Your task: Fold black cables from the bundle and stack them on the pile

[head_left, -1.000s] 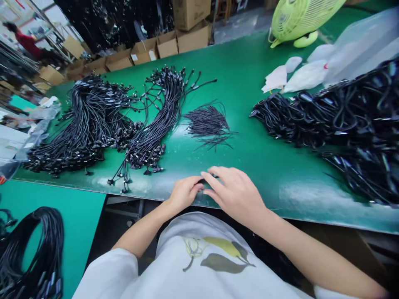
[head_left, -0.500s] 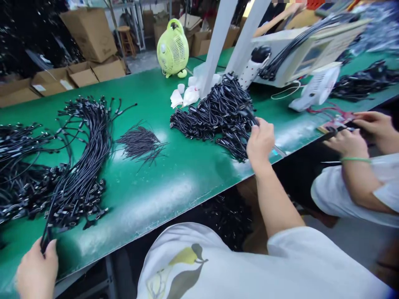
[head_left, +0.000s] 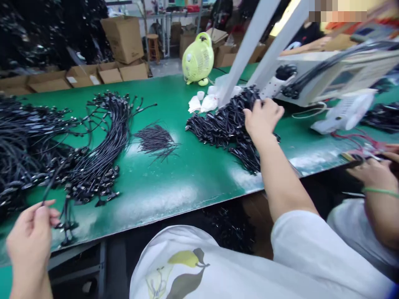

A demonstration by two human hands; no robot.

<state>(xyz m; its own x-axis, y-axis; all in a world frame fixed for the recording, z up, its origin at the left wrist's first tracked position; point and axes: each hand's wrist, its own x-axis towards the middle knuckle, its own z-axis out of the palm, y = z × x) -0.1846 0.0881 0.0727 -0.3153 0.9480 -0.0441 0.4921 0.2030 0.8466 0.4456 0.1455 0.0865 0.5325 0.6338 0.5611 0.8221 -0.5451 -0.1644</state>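
My left hand [head_left: 33, 232], at the near left edge, is closed in a pinch on a black cable [head_left: 50, 185] that runs up toward a spread of loose cables [head_left: 107, 145]. Some cable ends with connectors [head_left: 66, 226] hang beside its fingers. My right hand [head_left: 263, 118] rests over the right side of a heap of folded, bundled cables [head_left: 218, 124]; its thumb and fingers are spread, and nothing shows held in them. Between the two groups lies a small pile of thin black ties [head_left: 156, 139].
More cables [head_left: 21, 141] cover the far left of the green table [head_left: 174, 182]. A yellow-green fan [head_left: 198, 60], white cups [head_left: 209, 103] and grey posts [head_left: 249, 45] stand behind. To the right are a white machine [head_left: 330, 79] and a co-worker's hand [head_left: 374, 176] near red wires.
My right hand has moved from the heap's near right edge up over its top, fingers now spread. My left hand has risen slightly, still pinching a cable. The view has shifted left.
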